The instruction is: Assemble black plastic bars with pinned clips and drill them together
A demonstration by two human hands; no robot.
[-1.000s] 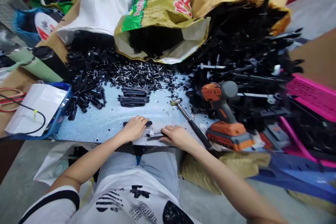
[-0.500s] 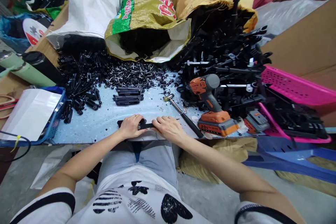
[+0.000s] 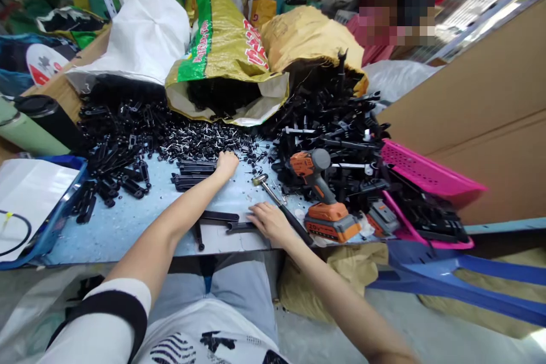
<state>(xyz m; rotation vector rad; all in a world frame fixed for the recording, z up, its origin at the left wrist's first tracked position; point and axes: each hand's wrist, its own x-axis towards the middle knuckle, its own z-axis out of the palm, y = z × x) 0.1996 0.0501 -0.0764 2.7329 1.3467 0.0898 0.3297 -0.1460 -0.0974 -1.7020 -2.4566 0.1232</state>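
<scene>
My left hand (image 3: 227,164) reaches over the front edge of a heap of small black-headed pins (image 3: 200,139). Its fingers are curled down, and whatever they pinch is hidden. Below it lie several long black bars (image 3: 187,182), side by side. At the table's front edge my right hand (image 3: 271,223) grips the right end of a black open-ended wrench (image 3: 239,228), whose jaw points left. Just left of that, a black channel-shaped handle piece (image 3: 218,216) and a thin black piece (image 3: 199,237) lie loose on the table.
A hammer (image 3: 279,202) and an orange cordless driver (image 3: 322,196) stand right of my right hand. Behind them are piled black wrenches (image 3: 336,136) and a pink basket (image 3: 430,176). Open sacks (image 3: 230,51) line the back. Black parts (image 3: 115,165) and a blue tray (image 3: 63,210) are left.
My left hand has left the black pieces at the front edge and moved forward to the pin heap. The right hand stays near the edge. The camera view has tilted up.
</scene>
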